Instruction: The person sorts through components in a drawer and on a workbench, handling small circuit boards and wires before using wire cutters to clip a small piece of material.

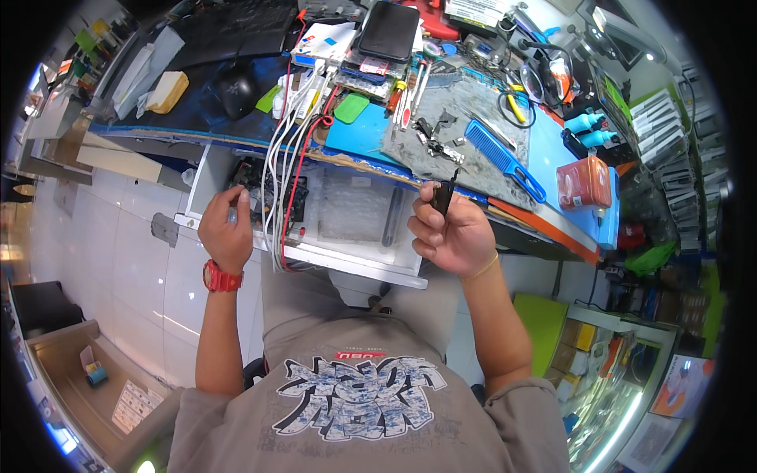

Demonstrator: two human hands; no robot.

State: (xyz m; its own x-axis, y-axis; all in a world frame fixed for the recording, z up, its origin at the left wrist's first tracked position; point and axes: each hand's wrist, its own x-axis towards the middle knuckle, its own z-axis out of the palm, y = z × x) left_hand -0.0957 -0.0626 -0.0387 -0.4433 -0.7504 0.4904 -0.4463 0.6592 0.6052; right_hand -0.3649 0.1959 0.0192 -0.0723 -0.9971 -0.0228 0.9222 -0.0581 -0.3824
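Head camera view: nearest is the person's grey-brown shirt (363, 402), printed on the chest, with both forearms reaching past it. The left hand (225, 232), a red watch (223, 277) on its wrist, is by the left front corner of an open white drawer (347, 266). Its fingers are curled, and I cannot tell whether they grip anything. The right hand (456, 240) grasps a small black part (443, 197) (thin, with a narrow tip pointing up) between thumb and fingers, just before the front edge of the tabletop (213, 130).

White cables (277, 173) and a red wire (295, 185) hang over that edge, across the drawer.

On the tabletop, a blue comb (501, 158) lies on a grey mat (481, 102), its handle toward the front edge; small metal bits (440, 140) lie to its left. A reddish plastic box (583, 183) stands near the right front corner, two light-blue bottles (590, 130) behind it. Toward the left end are a yellow block (167, 92) and a black mouse (236, 91). Farthest back, near the far edge, a dark phone (389, 31) rests on a stack.
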